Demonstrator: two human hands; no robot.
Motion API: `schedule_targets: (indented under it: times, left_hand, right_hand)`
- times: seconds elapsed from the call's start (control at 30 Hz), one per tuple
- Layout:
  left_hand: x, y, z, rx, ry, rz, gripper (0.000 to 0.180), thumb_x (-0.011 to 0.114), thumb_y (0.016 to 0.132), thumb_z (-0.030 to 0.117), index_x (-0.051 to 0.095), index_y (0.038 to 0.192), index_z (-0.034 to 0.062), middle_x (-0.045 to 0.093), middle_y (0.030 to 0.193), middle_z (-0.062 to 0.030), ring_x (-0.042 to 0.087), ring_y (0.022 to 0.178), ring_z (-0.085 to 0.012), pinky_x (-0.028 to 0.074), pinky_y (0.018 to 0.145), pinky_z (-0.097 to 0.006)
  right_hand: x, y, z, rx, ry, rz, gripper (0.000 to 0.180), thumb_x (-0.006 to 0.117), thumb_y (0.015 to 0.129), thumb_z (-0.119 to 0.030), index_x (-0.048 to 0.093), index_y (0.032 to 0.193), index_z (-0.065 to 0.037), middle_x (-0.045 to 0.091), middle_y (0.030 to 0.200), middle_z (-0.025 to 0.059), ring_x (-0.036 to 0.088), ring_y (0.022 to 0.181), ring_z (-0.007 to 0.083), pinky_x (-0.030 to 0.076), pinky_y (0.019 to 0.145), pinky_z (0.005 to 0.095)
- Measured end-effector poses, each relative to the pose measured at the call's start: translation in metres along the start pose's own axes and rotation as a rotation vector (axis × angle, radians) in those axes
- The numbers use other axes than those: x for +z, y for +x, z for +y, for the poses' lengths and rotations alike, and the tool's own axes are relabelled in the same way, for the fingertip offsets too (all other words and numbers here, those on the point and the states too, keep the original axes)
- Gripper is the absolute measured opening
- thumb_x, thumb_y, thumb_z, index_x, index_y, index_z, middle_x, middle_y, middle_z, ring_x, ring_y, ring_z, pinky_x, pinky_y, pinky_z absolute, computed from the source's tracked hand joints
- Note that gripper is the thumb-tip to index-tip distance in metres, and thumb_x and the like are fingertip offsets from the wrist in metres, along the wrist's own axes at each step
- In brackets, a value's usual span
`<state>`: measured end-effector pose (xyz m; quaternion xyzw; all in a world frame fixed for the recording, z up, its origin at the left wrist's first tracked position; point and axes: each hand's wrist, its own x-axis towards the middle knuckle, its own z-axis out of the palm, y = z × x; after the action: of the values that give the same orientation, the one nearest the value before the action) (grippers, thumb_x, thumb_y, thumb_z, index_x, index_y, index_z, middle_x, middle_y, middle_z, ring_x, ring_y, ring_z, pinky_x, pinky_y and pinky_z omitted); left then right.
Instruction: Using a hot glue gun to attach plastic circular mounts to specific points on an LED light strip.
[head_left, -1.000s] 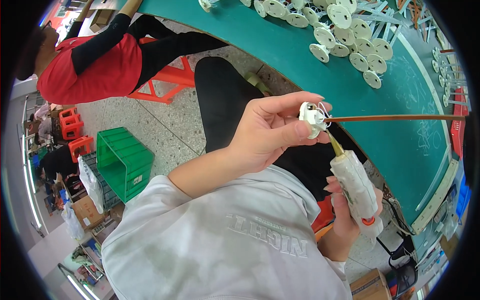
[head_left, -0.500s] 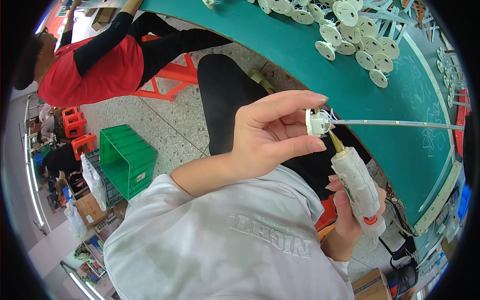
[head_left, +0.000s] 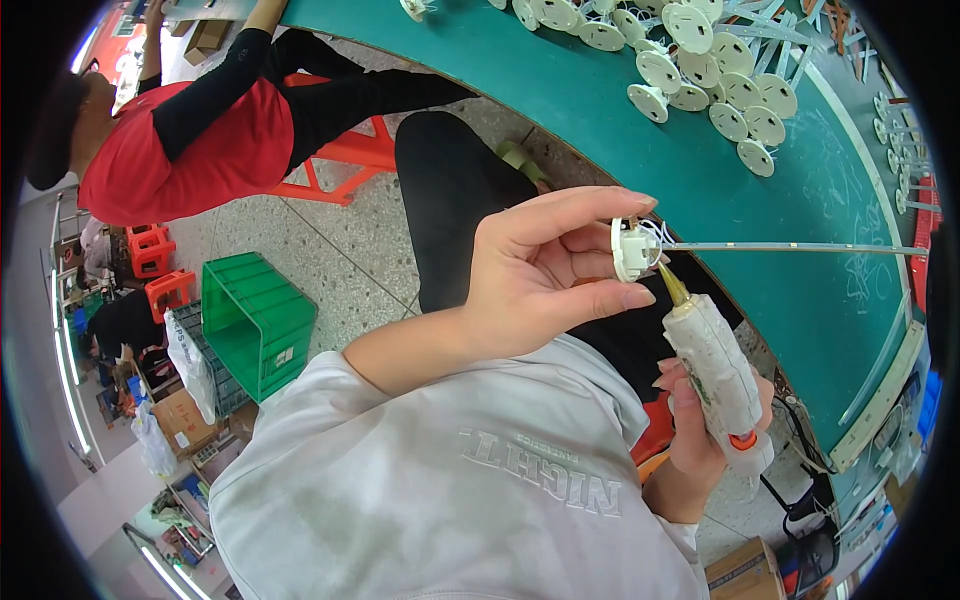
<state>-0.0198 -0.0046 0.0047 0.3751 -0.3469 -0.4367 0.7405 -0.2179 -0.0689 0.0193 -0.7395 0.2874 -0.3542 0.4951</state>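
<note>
— What is the left hand gripping?
— It pinches a round white fitting, just off the near edge of the green table. A thin strip reaches from it out over that edge.
— And the right hand?
— It's wrapped around a white glue gun, whose brass-coloured nozzle points close to the fitting; I can't tell whether they touch.
— What lies on the table?
— A heap of white discs, well in from the near edge.
</note>
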Motion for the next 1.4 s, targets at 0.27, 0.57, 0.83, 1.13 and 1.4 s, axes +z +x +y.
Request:
schedule_targets:
  times: [0.27,0.57,0.83,1.13,1.4]
  left_hand:
    - [0.000,-0.001,0.000,-0.042,-0.028,-0.003,0.056,0.067,0.073,-0.016,0.049,0.125,-0.0049,0.055,0.120,-0.0124,0.058,0.109,-0.0194,0.051,0.094,-0.033]
    - [0.002,-0.002,-0.003,0.084,0.091,0.027,0.054,0.069,0.070,-0.017,0.054,0.121,-0.0051,0.051,0.125,-0.0163,0.059,0.108,-0.0212,0.052,0.093,-0.034]
    - [0.002,-0.002,-0.003,0.180,0.212,0.005,0.053,0.069,0.070,-0.017,0.055,0.119,-0.0058,0.051,0.125,-0.0168,0.059,0.107,-0.0219,0.053,0.092,-0.034]
    - [0.004,-0.005,0.002,-0.047,-0.022,0.015,0.057,0.065,0.078,-0.013,0.045,0.130,-0.0037,0.055,0.124,-0.0169,0.061,0.104,-0.0208,0.052,0.091,-0.035]
    - [0.003,-0.008,0.002,-0.099,-0.101,0.004,0.054,0.062,0.081,-0.010,0.044,0.132,-0.0036,0.057,0.122,-0.0178,0.063,0.101,-0.0237,0.052,0.088,-0.034]
  right_hand:
    - [0.000,0.000,-0.004,0.056,0.028,0.040,0.021,0.066,0.058,0.002,0.064,0.078,0.004,0.060,0.064,0.0112,0.057,0.050,0.0251,0.041,0.044,0.0271]
    - [-0.021,-0.005,0.001,-0.073,-0.084,-0.236,0.033,0.059,0.079,0.004,0.042,0.107,0.006,0.063,0.083,0.0206,0.064,0.063,0.0206,0.053,0.057,0.0281]
    - [-0.023,-0.006,0.000,-0.026,-0.091,-0.255,0.034,0.059,0.079,0.004,0.043,0.108,0.006,0.062,0.089,0.0206,0.065,0.066,0.0209,0.054,0.057,0.0282]
    - [-0.023,-0.005,0.001,-0.096,-0.084,-0.249,0.033,0.060,0.079,0.003,0.043,0.107,0.006,0.062,0.090,0.0207,0.065,0.065,0.0202,0.054,0.057,0.0280]
    - [-0.025,-0.005,0.002,-0.098,-0.037,-0.259,0.032,0.060,0.079,0.004,0.043,0.106,0.006,0.061,0.091,0.0212,0.065,0.065,0.0208,0.054,0.056,0.0276]
